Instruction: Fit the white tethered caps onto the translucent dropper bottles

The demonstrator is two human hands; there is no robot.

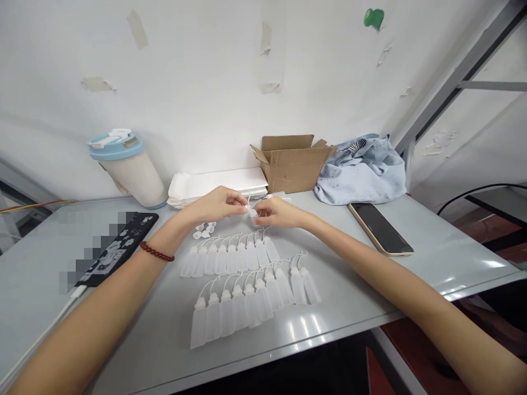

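My left hand [220,204] and my right hand [280,213] meet above the back middle of the table. Their fingers close around a small white plastic squeeze bottle [252,213], whose body is mostly hidden by the right fingers. The left thumb and fingertips pinch its top, where a thin white stem sticks up. Just in front of the left hand lie several loose small white caps [203,230]. Nearer me, a back row of translucent bottles [222,258] and a front row of bottles [237,307] lie side by side, with thin curved tubes at their tops.
An open cardboard box [296,169] and a stack of white packs [218,184] stand by the wall. To the left are a blue-lidded cup [132,170] and a dark patterned pad [111,255] with a cable. On the right lie a phone [381,227] and a light-blue cloth [362,175].
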